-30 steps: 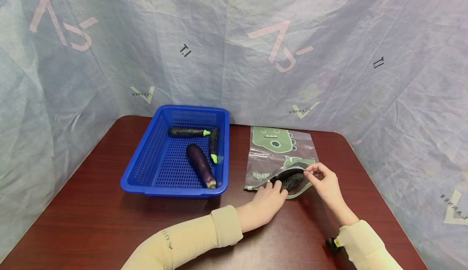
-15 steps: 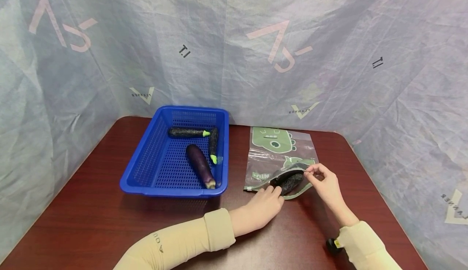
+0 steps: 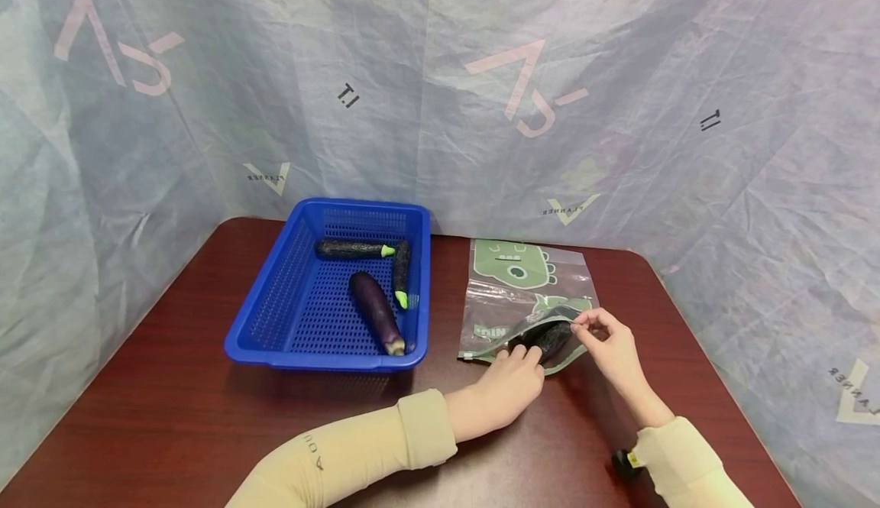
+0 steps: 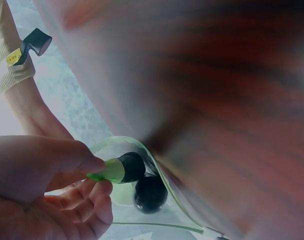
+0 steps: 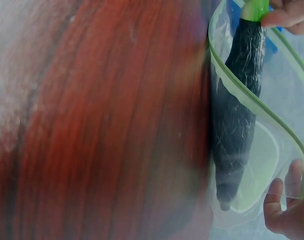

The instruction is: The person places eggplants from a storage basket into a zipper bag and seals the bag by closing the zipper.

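Note:
A clear zip bag (image 3: 481, 313) with green printed figures lies flat on the table, its mouth held apart toward me. My left hand (image 3: 505, 389) pinches the bright green stem (image 4: 112, 171) of a dark, wrinkled, cucumber-like vegetable (image 5: 237, 110). Most of that vegetable's length lies within the bag, as the right wrist view shows. Beside it inside is another dark vegetable, whose rounded glossy end (image 4: 151, 194) shows in the left wrist view. My right hand (image 3: 612, 347) pinches the bag's rim at the right corner between thumb and fingers.
Left of the bag stands a blue perforated basket (image 3: 257, 294). It holds a purple eggplant (image 3: 374, 309) and two dark wrinkled vegetables (image 3: 351, 248) with green stems. Printed fabric walls (image 3: 419, 72) surround the brown table (image 3: 172, 409).
My left hand draws back slightly left, then shifts right and a little forward to the bag's mouth with the vegetable. My right hand keeps its grip on the rim almost unmoved.

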`<state>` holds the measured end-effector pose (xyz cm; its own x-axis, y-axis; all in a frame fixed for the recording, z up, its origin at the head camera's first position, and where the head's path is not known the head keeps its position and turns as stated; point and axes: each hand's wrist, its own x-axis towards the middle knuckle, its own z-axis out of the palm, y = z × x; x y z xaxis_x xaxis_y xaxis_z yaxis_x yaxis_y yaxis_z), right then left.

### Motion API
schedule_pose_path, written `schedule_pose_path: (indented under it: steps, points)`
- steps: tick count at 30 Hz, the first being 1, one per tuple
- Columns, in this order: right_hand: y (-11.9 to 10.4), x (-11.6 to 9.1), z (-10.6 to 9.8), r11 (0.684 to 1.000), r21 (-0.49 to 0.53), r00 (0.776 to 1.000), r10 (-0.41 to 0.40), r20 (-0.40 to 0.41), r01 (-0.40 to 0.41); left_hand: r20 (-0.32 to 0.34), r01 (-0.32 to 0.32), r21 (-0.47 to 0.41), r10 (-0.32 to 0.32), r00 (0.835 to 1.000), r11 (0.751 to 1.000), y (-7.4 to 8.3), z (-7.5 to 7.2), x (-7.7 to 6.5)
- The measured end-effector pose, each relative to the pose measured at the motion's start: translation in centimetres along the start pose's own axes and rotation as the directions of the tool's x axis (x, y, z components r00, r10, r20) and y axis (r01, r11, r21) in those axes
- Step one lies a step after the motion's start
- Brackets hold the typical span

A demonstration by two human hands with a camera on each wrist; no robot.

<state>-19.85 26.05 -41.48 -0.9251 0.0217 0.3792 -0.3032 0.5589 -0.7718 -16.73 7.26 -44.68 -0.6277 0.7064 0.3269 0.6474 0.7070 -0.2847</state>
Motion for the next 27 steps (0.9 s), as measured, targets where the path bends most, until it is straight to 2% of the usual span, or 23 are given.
schedule_pose_path:
  steps: [9, 16, 21, 27]
  points:
    - [-0.1, 0.0, -0.1, 1.0, -0.006, 1.0, -0.002, 0.004, 0.002, 0.03, 0.006, -0.005, -0.006, 1.0, 1.0, 0.5, -0.1, 1.2]
    - [0.0, -0.1, -0.2, 1.0, 0.007, 1.0, -0.001, 0.0, 0.001, 0.049, 0.02, -0.013, -0.02, 0.999, 1.0, 0.7, 0.6, 1.9]
    - [0.0, 0.0, -0.2, 1.0, 0.016, 1.0, -0.012, 0.001, 0.012, 0.033, 0.02, 0.01, -0.02, 0.999, 1.0, 0.9, 0.9, 2.4]
    - [0.0, 0.1, -0.2, 1.0, 0.022, 1.0, -0.015, 0.003, 0.015, -0.017, 0.048, 0.04, -0.047, 0.999, 0.998, 1.1, 1.3, 3.1]
